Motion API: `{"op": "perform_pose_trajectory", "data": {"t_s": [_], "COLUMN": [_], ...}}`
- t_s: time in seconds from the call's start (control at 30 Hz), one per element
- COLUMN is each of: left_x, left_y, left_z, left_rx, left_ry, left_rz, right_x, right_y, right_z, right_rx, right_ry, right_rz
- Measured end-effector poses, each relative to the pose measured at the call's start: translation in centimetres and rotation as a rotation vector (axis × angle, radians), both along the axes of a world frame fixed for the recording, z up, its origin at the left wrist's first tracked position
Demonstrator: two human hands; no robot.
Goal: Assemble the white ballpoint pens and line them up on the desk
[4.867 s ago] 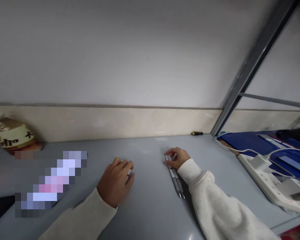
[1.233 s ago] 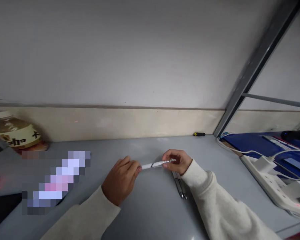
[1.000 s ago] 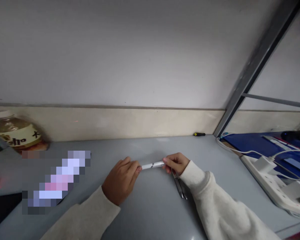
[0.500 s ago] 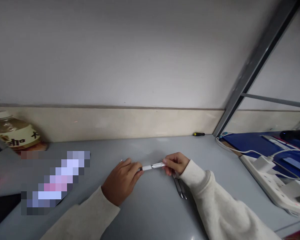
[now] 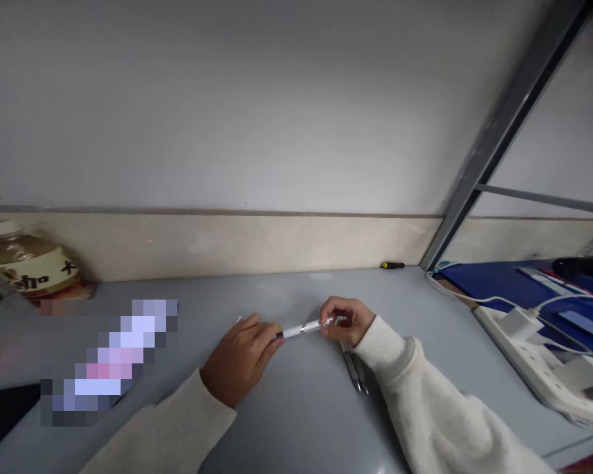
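A white pen (image 5: pixel 301 328) is held level just above the grey desk (image 5: pixel 296 408), between both hands. My left hand (image 5: pixel 237 355) pinches its left end with closed fingers. My right hand (image 5: pixel 348 319) grips the right end, fingers curled round it. Two more pens (image 5: pixel 354 372) lie side by side on the desk just under my right wrist. Both arms wear cream sleeves.
A drink bottle (image 5: pixel 29 266) stands at the far left by the wall. A small yellow-handled screwdriver (image 5: pixel 392 265) lies at the back. A white power strip (image 5: pixel 538 355) with plugs and cables and a blue mat (image 5: pixel 489 283) are at the right, past a grey metal post (image 5: pixel 504 125).
Earlier each hand rested apart on the desk. They have come together on the white pen. In the last half second my right fingers shifted along its right end and lifted slightly.
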State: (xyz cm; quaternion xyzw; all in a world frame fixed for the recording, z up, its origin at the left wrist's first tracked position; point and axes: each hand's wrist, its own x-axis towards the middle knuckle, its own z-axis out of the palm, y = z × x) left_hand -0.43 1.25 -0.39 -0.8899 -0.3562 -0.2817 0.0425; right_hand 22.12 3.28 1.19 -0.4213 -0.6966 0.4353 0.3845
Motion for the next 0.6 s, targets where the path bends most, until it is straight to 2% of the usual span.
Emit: {"op": "perform_pose_trajectory", "data": {"t_s": [0.2,0.3,0.47,0.53,0.6], "left_x": [0.1,-0.1,-0.6,-0.7,-0.8], "left_y": [-0.2,-0.2,0.1,0.2,0.3], "left_z": [0.5,0.7,0.9,0.9,1.0], "left_rx": [-0.169,-0.221,-0.243,-0.229,-0.215], "left_ry": [-0.055,-0.099,-0.116,-0.126,-0.156], "left_rz": [0.054,0.087,0.031,0.028,0.037], "right_x": [0.3,0.5,1.2,1.4,1.7], "right_y": [0.3,0.6,1.2,1.5,1.6], "right_z": [-0.1,-0.2,-0.4,-0.5,-0.6], "right_rx": [0.251,0.400,0.644,0.667,0.621], "right_ry": [-0.092,-0.224,-0.495,-0.580,-0.621], "right_rz": [-0.007,0.001,-0.032,-0.086,-0.186]}}
